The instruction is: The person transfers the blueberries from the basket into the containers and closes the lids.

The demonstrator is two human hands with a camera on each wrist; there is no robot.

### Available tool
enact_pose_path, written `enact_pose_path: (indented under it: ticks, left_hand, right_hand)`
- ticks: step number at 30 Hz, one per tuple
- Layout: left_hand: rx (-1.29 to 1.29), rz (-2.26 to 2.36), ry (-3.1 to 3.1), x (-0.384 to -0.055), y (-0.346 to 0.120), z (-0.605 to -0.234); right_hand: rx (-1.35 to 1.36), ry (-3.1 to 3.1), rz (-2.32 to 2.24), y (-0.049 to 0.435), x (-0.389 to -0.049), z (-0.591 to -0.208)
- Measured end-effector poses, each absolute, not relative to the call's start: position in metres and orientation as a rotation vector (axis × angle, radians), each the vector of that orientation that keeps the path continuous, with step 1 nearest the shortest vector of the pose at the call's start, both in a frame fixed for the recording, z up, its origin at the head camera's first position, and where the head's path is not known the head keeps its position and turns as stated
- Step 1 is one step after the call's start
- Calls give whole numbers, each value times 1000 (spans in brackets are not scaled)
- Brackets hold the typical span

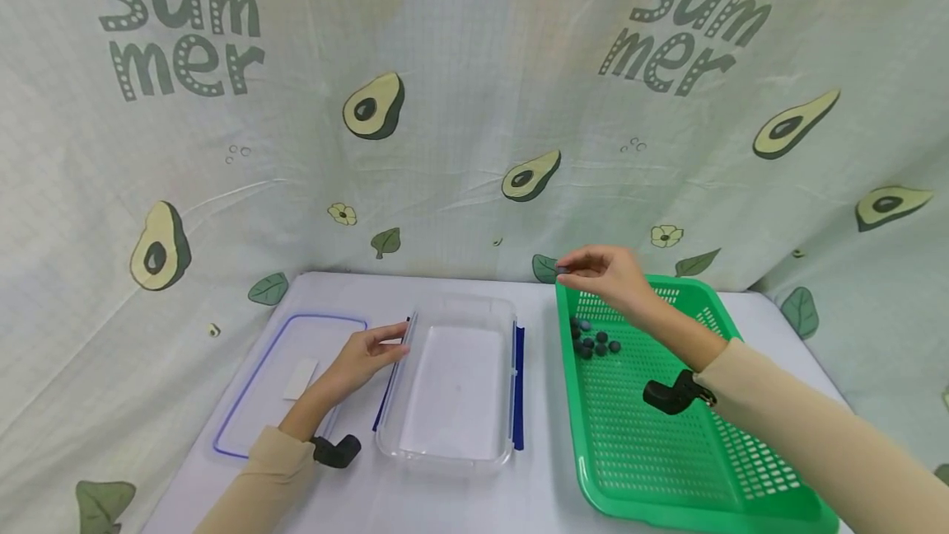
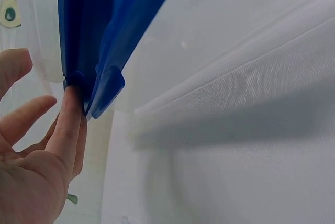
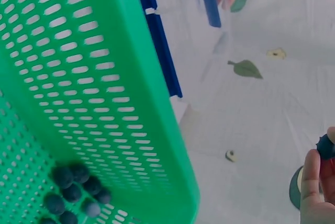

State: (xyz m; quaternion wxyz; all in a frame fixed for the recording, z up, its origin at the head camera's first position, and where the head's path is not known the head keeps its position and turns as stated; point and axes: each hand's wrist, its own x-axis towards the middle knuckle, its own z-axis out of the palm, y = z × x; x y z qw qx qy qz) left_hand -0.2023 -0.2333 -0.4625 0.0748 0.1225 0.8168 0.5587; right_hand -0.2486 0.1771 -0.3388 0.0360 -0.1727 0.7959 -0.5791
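With thumb and fingertips, my right hand (image 1: 608,274) pinches a dark blueberry (image 3: 325,147) above the far left corner of a green basket (image 1: 582,452). Several more blueberries (image 1: 601,348) lie clustered inside, by the basket's left wall. A clear plastic box (image 1: 445,463) stands in the middle of the table, its blue side flaps folded outward. My left hand (image 1: 368,359) is at the box's left side. In the left wrist view its extended fingers touch the blue flap (image 2: 86,30), thumb apart.
A clear lid (image 1: 252,402) with a blue seal lies flat on the left of the table, partly behind my left forearm. A white rectangle (image 1: 300,379) shows on it. Behind the table hangs a curtain (image 1: 445,48) printed with avocados.
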Motion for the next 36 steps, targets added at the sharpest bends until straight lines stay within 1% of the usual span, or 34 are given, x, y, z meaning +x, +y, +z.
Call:
enact_pose_path:
  ticks: [6,15,23,29,36]
  left_hand:
    - [370,1685,2445,-201,-234,-462]
    - [378,1684,2454,-203,-233,-462]
    - [387,1696,2446,-203,-233,-463]
    - [384,1726,2409,-203,-233,-463]
    - [368,1698,2423,-202,-233,-465]
  right_hand:
    - [-525,2414,-1781,156,-254,-335]
    - [-597,2365,-1809,136,-262,-336]
    - [-609,2358,-1803,118,-264,-340]
    - [-671,2350,-1780,103,-269,-348]
    - [-630,2292,-1808,85,-271,-357]
